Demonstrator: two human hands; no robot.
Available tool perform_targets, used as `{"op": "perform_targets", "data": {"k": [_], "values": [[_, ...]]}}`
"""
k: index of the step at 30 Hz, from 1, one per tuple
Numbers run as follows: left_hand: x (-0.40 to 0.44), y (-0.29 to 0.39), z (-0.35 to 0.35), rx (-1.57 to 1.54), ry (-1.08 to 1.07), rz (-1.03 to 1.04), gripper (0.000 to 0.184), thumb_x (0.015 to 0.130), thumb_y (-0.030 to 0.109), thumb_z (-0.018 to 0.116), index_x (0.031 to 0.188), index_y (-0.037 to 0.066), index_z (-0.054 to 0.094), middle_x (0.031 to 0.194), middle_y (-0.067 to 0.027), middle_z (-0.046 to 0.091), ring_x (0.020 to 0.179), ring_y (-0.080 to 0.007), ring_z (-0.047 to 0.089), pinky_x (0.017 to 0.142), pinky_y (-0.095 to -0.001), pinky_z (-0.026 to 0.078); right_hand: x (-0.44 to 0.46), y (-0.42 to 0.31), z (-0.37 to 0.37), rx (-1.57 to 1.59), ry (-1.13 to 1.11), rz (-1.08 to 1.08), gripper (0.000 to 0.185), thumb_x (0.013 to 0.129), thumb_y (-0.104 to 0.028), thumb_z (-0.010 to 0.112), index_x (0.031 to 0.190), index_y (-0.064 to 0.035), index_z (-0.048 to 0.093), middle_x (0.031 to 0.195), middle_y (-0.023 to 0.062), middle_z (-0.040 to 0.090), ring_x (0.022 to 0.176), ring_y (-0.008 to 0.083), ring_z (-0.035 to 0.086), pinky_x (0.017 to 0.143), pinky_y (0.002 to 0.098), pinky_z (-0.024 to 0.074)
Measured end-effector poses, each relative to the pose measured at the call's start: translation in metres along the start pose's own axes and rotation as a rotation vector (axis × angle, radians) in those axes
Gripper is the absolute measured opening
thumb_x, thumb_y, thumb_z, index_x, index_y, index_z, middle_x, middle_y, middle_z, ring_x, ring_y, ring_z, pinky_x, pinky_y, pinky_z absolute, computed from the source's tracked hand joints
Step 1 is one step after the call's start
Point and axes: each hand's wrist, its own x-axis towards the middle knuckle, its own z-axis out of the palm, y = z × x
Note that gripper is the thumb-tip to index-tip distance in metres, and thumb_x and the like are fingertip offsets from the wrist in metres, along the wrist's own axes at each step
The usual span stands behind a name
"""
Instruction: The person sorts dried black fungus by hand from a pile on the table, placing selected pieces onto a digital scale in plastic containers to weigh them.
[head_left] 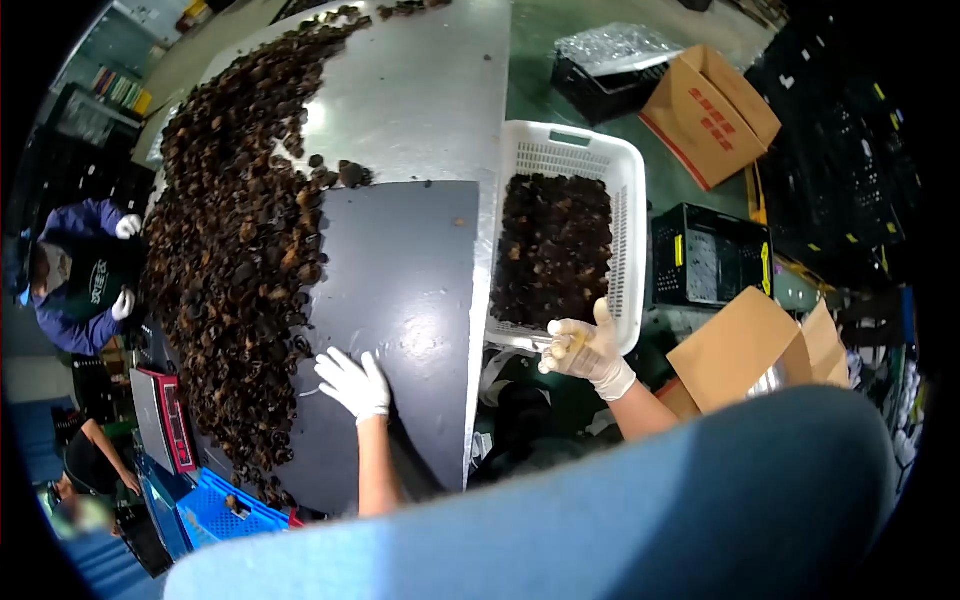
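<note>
My left hand (357, 386), in a white glove, rests on the dark grey mat (400, 260) with its fingers spread. Its fingertips are close to the edge of a large heap of dark brown pieces that look like dried mushrooms (235, 270). My right hand (588, 352), gloved too, is palm up at the near end of a white plastic basket (628, 220). Its thumb stands apart and its fingers are half curled. A yellowish patch shows on the palm, and I cannot make out a held thing. Similar dark pieces (552, 250) lie in the basket.
Across the metal table (420, 90) a person with white gloves (85, 270) stands by the heap. A red-edged scale (165, 420) and a blue crate (230, 510) are at lower left. Cartons (712, 115) and a black crate (712, 255) stand at right.
</note>
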Motion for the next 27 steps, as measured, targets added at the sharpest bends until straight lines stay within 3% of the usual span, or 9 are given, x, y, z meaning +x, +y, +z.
{"op": "perform_targets", "data": {"k": [2,4,6,10,12,17,20,24,27], "values": [[-0.022,0.057,-0.026,0.022,-0.021,0.385,0.061,0.094,0.033,0.046,0.144,-0.002,0.037,0.15,-0.03,0.031,0.14,-0.0444,0.026,0.113,-0.0581,0.021,-0.002,0.007,0.002,-0.036,0.082,0.041,0.093,0.092,-0.071,0.036,0.14,0.009,0.043,0.11,0.0197,0.064,0.11,0.0355,0.055,0.102,0.0523,0.0331],[-0.043,0.118,-0.063,-0.32,-0.533,0.719,0.053,0.091,0.032,0.053,0.133,0.0,0.051,0.141,-0.0282,0.043,0.132,-0.0475,0.038,0.112,-0.0538,0.025,0.003,0.019,0.003,-0.098,0.106,0.132,0.095,0.089,-0.072,0.042,0.137,0.0105,0.045,0.108,0.0237,0.063,0.109,0.0376,0.055,0.101,0.0532,0.0347],[-0.094,0.126,-0.036,-0.629,-0.371,1.141,0.043,0.088,0.024,0.057,0.124,0.001,0.057,0.135,-0.0258,0.049,0.125,-0.0479,0.044,0.111,-0.0524,0.028,0.005,0.033,0.005,-0.085,0.134,0.173,0.094,0.086,-0.071,0.049,0.133,0.0113,0.048,0.109,0.0257,0.063,0.105,0.0374,0.057,0.1,0.0503,0.0374],[-0.145,0.07,-0.1,-0.603,-0.37,0.649,0.06,0.087,0.026,0.059,0.138,-0.003,0.044,0.143,-0.0296,0.037,0.133,-0.0477,0.034,0.112,-0.0533,0.025,-0.002,0.04,0.005,-0.107,0.108,0.36,0.09,0.089,-0.065,0.052,0.135,0.0122,0.046,0.119,0.0271,0.062,0.115,0.0355,0.058,0.107,0.0477,0.0359],[-0.195,0.006,-0.09,-0.311,-0.122,0.439,0.071,0.088,0.03,0.059,0.145,-0.002,0.034,0.15,-0.0314,0.027,0.14,-0.0474,0.025,0.114,-0.0577,0.019,-0.008,0.043,0.001,-0.099,0.138,0.352,0.089,0.09,-0.063,0.05,0.137,0.0124,0.044,0.119,0.0257,0.062,0.113,0.0335,0.059,0.107,0.047,0.0363],[-0.283,-0.073,-0.023,0.118,-0.209,0.104,0.099,0.076,0.045,0.068,0.15,-0.003,0.024,0.156,-0.0307,0.016,0.145,-0.0495,0.012,0.114,-0.0628,0.013,0.001,0.053,0.002,-0.028,0.224,0.387,0.084,0.091,-0.06,0.052,0.134,0.0111,0.047,0.113,0.0229,0.063,0.109,0.0319,0.059,0.103,0.0459,0.0388],[-0.247,-0.012,-0.048,-0.044,-0.049,0.53,0.079,0.08,0.03,0.067,0.143,-0.005,0.034,0.149,-0.0318,0.026,0.139,-0.0521,0.023,0.111,-0.0648,0.02,0.005,0.056,-0.007,0.008,0.211,0.381,0.084,0.091,-0.06,0.052,0.136,0.0112,0.046,0.115,0.0234,0.061,0.111,0.0333,0.057,0.104,0.0457,0.0378],[-0.194,0.067,-0.037,-0.639,-0.247,0.935,0.055,0.077,0.014,0.064,0.127,-0.006,0.053,0.127,-0.0304,0.049,0.124,-0.0486,0.043,0.106,-0.0625,0.029,0.005,0.051,-0.013,0.03,0.081,0.332,0.082,0.093,-0.058,0.05,0.14,0.0087,0.04,0.123,0.0224,0.058,0.117,0.0333,0.054,0.107,0.0473,0.0358],[-0.15,0.108,-0.067,-0.563,-0.33,0.808,0.041,0.076,0.014,0.06,0.114,0.0,0.06,0.128,-0.0291,0.05,0.125,-0.0491,0.042,0.108,-0.0632,0.025,-0.006,0.027,0.002,-0.09,0.151,0.242,0.086,0.09,-0.06,0.054,0.139,0.0093,0.042,0.12,0.0213,0.06,0.116,0.032,0.055,0.106,0.0458,0.0366]]}}
